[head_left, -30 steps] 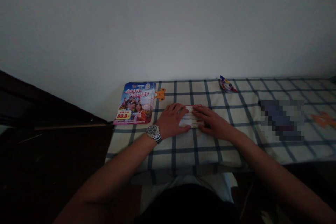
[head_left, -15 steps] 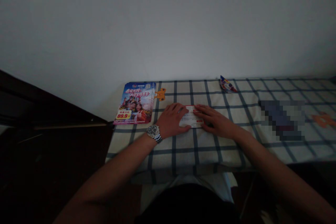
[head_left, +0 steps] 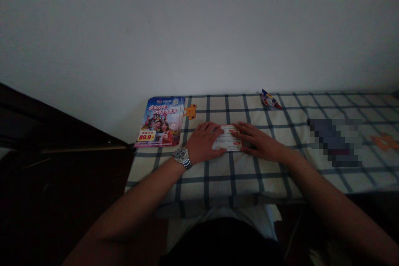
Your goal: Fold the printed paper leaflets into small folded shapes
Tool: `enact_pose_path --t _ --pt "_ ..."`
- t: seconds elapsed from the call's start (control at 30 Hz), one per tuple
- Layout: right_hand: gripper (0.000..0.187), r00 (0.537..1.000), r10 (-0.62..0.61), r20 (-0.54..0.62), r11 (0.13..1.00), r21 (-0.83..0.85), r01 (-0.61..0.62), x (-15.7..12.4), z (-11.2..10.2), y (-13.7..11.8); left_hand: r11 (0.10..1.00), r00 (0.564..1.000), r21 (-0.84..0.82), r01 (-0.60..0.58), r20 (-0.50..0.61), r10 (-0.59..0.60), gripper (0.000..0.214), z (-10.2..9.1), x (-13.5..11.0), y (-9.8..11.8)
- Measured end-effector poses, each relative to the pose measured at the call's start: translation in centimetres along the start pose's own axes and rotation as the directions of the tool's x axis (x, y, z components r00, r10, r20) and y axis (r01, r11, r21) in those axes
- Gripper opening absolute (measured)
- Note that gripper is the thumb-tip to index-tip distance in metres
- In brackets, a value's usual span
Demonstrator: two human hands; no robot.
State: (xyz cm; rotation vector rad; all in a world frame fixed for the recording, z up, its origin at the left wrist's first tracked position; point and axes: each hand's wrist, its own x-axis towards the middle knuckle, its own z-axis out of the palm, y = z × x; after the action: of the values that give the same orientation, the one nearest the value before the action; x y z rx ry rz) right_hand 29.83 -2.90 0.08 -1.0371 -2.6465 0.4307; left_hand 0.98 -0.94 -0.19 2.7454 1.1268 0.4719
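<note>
A small sheet of printed paper [head_left: 229, 138], white with red bands, lies flat on the checked tablecloth [head_left: 218, 181] in front of me; it may be a folded leaflet. My left hand [head_left: 204, 143], with a metal watch [head_left: 182, 158] at the wrist, rests over its left side, fingers stretched out and thumb along the near edge. From the other side, my right hand [head_left: 257, 141] lies with spread fingers on the paper's right edge. Part of the paper is hidden under both hands.
A stack of colourful leaflets [head_left: 162, 122] sits at the table's left end. Near the wall [head_left: 199, 29] is a small crumpled packet [head_left: 269, 100]. A dark pixelated object [head_left: 333, 141] lies to the right.
My right hand has shifted slightly to the right, showing a little more of the paper. My left hand stays almost in place.
</note>
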Motion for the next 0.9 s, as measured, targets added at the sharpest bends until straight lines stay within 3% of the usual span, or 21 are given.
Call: enact_pose_path --t 0.9 --pt "0.06 0.997 0.027 -0.072 1.0 -0.01 -0.028 0.29 -0.02 -0.61 1.0 1.0 -0.009 -0.03 0.0 0.03 0.059 -0.58 0.28 -0.01"
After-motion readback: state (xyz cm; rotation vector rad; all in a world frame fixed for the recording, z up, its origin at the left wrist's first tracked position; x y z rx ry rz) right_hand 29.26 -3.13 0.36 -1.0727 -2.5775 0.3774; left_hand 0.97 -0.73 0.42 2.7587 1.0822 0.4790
